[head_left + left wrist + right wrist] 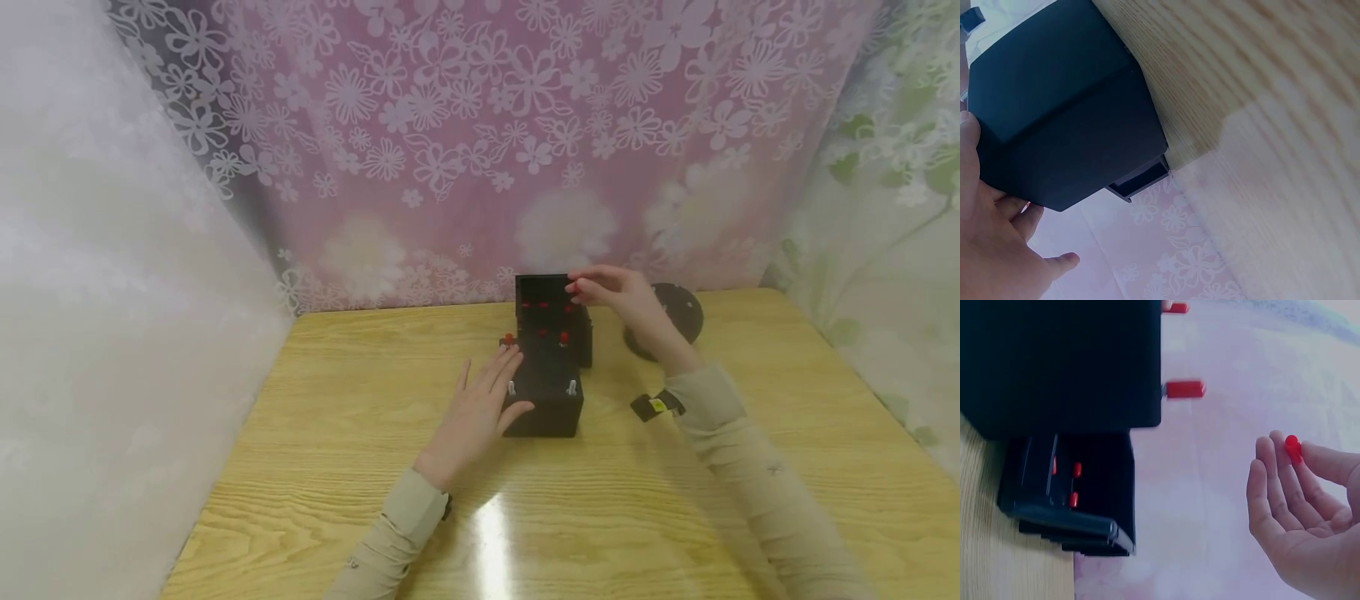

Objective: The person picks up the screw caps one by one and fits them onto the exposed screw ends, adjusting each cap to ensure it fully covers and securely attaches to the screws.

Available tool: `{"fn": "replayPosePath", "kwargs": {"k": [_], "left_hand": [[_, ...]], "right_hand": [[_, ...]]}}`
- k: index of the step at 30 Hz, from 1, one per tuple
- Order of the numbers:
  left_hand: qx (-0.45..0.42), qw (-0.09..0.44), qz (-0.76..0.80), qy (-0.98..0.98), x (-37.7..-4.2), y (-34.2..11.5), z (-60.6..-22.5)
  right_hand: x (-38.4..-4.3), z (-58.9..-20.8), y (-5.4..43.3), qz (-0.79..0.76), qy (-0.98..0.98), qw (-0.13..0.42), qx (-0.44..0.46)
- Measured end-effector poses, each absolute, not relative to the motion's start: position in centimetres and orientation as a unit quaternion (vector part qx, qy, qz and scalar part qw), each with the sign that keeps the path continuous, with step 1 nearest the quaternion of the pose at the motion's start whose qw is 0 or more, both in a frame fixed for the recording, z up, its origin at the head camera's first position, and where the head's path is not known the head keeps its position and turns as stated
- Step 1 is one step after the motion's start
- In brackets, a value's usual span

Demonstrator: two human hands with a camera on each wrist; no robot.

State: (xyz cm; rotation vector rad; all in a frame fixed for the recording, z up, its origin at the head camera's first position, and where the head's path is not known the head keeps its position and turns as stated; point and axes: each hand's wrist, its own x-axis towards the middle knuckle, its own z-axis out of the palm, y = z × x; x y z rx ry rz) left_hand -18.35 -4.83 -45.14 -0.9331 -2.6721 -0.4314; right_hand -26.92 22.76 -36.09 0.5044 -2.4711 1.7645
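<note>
Between the thumb and fingertips of my right hand (637,312) is a small red cap (1294,449), held up above an open black bin (1124,487). More red caps lie inside that bin. In front of it stands a black box (543,417) with small levers on top. Two back levers wear red caps (1185,389); the two near levers (572,387) show bare metal. My left hand (471,417) rests at the left side of the box, fingers extended along its upper edge and thumb toward the near side.
A round black object (678,312) stands behind the right forearm, partly hidden by it. The wooden table (337,433) ends at a pink flowered curtain (465,167), and pale curtains hang on both sides.
</note>
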Motion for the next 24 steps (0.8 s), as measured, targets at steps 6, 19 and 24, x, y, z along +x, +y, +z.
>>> {"fn": "replayPosePath", "kwargs": {"k": [6, 19, 24], "left_hand": [[-0.325, 0.145, -0.146, -0.923, -18.6, -4.9, -45.4], [-0.329, 0.153, -0.147, -0.920, -18.7, -4.9, -45.7], [-0.331, 0.152, -0.148, -0.920, -18.8, -4.9, -45.7]], "right_hand": [[-25.8, -36.2, 21.9, 0.590, -0.785, 0.045, 0.183], [-23.5, -37.4, 20.0, 0.603, -0.777, 0.047, 0.175], [-22.6, -37.5, 19.1, 0.629, -0.752, 0.033, 0.194]]}}
